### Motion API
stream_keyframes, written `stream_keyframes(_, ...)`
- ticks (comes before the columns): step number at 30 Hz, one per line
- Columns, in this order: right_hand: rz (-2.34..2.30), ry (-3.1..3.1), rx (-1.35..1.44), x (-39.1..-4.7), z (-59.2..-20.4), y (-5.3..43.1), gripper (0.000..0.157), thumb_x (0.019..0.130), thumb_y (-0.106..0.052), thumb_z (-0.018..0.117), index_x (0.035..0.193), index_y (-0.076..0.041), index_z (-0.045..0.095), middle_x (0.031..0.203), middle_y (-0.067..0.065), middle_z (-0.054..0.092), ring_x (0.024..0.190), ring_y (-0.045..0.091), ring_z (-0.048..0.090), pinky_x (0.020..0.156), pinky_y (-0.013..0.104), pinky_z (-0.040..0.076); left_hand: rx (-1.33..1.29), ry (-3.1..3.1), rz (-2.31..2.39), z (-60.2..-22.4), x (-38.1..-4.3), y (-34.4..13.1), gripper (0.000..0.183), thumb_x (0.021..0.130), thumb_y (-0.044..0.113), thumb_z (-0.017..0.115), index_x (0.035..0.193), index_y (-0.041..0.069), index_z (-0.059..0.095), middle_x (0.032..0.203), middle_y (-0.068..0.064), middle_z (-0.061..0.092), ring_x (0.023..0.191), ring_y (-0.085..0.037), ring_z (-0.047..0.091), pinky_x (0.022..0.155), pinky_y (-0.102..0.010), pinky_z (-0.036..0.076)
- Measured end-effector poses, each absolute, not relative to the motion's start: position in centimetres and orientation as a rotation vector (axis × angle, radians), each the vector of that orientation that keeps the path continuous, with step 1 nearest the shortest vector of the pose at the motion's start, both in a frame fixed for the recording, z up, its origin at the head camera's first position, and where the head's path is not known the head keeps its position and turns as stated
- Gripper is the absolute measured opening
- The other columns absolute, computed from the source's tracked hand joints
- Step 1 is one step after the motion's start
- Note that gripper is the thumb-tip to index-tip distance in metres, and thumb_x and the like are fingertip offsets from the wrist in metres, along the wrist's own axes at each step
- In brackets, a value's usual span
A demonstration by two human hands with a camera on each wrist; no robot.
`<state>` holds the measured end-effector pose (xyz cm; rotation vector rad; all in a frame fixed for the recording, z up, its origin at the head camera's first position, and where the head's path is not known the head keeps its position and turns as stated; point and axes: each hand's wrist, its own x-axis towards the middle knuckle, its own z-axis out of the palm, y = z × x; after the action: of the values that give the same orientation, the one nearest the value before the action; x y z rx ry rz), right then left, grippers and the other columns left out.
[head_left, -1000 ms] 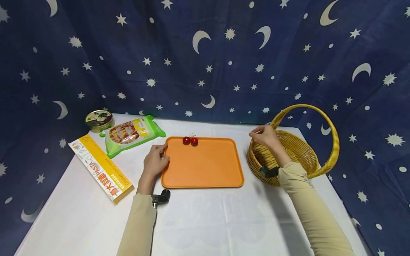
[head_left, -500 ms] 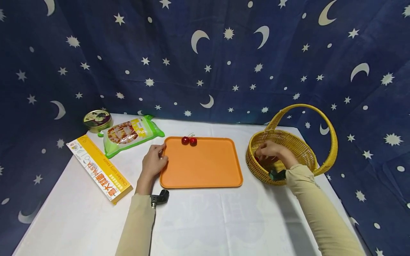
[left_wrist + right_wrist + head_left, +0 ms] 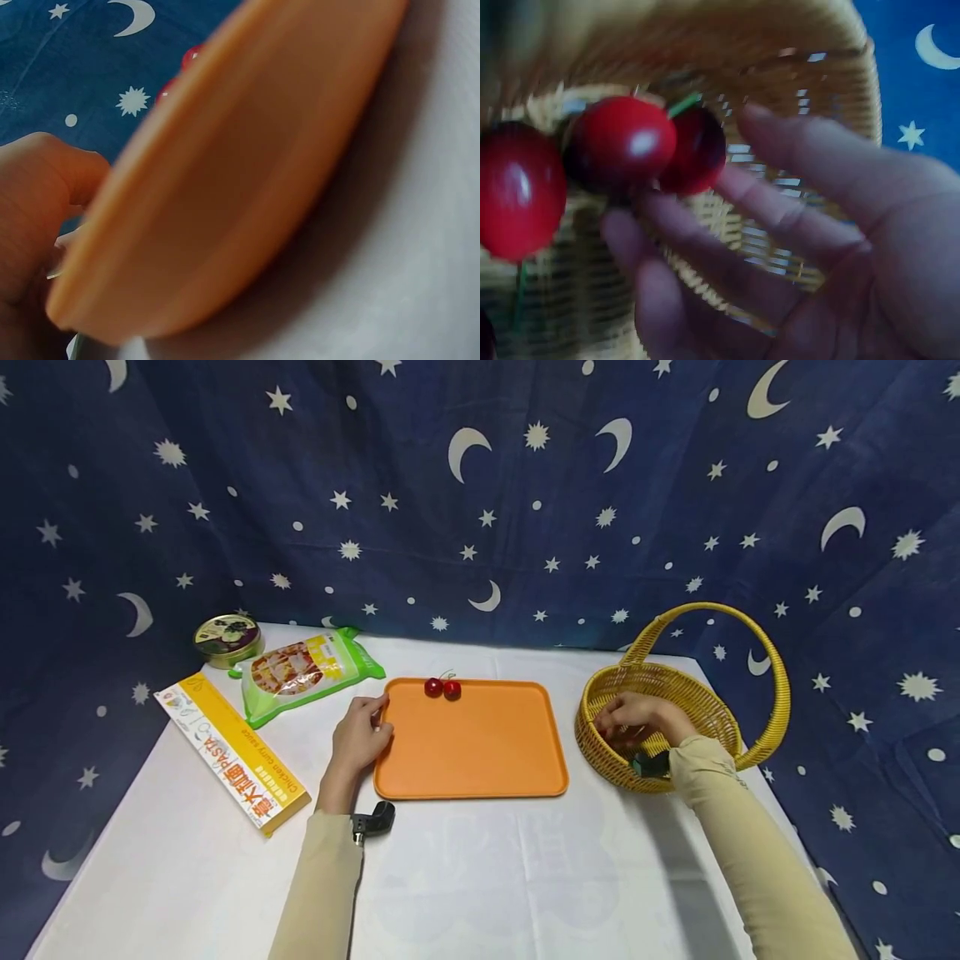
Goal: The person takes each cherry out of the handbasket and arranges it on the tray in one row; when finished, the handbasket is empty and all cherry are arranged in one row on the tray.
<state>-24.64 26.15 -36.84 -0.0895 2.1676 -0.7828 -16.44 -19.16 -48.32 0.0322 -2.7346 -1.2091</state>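
Note:
At the left rim of an orange tray (image 3: 480,743), my left hand (image 3: 360,741) holds the edge with bent fingers. Two cherries (image 3: 442,688) with a stem lie at the tray's far rim; they peek over it in the left wrist view. My right hand (image 3: 636,713) is down inside a yellow woven basket (image 3: 708,702). Several cherries (image 3: 622,142) show there in the right wrist view. Its fingers (image 3: 780,214) are spread and loosely bent beside two of them, with one fingertip right at the darker cherry (image 3: 697,154) and the thumb apart.
To the left lie a yellow and white pasta box (image 3: 236,752) and a green food packet (image 3: 303,675), with a round tin (image 3: 227,639) behind them. The basket's tall handle (image 3: 782,693) arches up at the right. A dark blue star-patterned curtain (image 3: 420,510) hangs behind the white table (image 3: 465,877).
My right hand has gone from above the basket's left rim down into the basket, and over the last half second has shifted only slightly. My left hand stays at the tray's rim.

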Motion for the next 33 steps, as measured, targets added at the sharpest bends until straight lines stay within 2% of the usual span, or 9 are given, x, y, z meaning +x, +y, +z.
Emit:
stream_keyframes(12, -0.838, 2.125, -0.117, -25.1, -37.6, 25.4, 0.019, 0.083, 0.0, 0.061, 0.101, 0.003, 0.065, 0.076, 0.002, 0.064, 0.068, 0.012, 0.058, 0.065, 0.029, 0.051, 0.025, -2.723, -1.207, -48.2, -16.3, -19.2, 0.056, 0.084, 0.009, 0.059, 0.138, -0.002, 0.054, 0.118, -0.02, 0.053, 0.086, -0.028, 0.053, 0.071, -0.037, 0.037)
stream_keyframes(17, -0.877, 2.151, -0.127, -25.1, -37.3, 25.4, 0.02, 0.083, -0.001, 0.063, 0.102, 0.006, 0.066, 0.078, 0.002, 0.066, 0.069, 0.013, 0.062, 0.066, 0.028, 0.053, 0.03, -2.727, -1.204, -48.2, -16.4, -19.3, 0.056, 0.084, 0.009, 0.059, 0.139, -0.002, 0.054, 0.118, -0.02, 0.053, 0.087, -0.028, 0.053, 0.072, -0.038, 0.037)
stream_keyframes(23, -1.011, 2.176, -0.086, -24.9, -36.1, 25.9, 0.029, 0.087, 0.0, 0.065, 0.112, 0.015, 0.061, 0.083, 0.01, 0.071, 0.071, 0.016, 0.068, 0.065, 0.027, 0.054, 0.039, -2.733, -1.201, -48.0, -16.4, -19.3, 0.056, 0.084, 0.009, 0.058, 0.139, -0.001, 0.054, 0.118, -0.02, 0.053, 0.087, -0.029, 0.053, 0.073, -0.038, 0.038)
stream_keyframes(33, -1.157, 2.378, -0.09, -24.7, -34.1, 25.8, 0.042, 0.088, -0.002, 0.068, 0.123, 0.016, 0.054, 0.086, 0.002, 0.067, 0.07, 0.011, 0.064, 0.067, 0.026, 0.054, 0.052, -2.745, -1.195, -48.2, -16.5, -19.3, 0.056, 0.084, 0.009, 0.058, 0.139, -0.001, 0.054, 0.119, -0.02, 0.053, 0.088, -0.029, 0.053, 0.074, -0.039, 0.038)
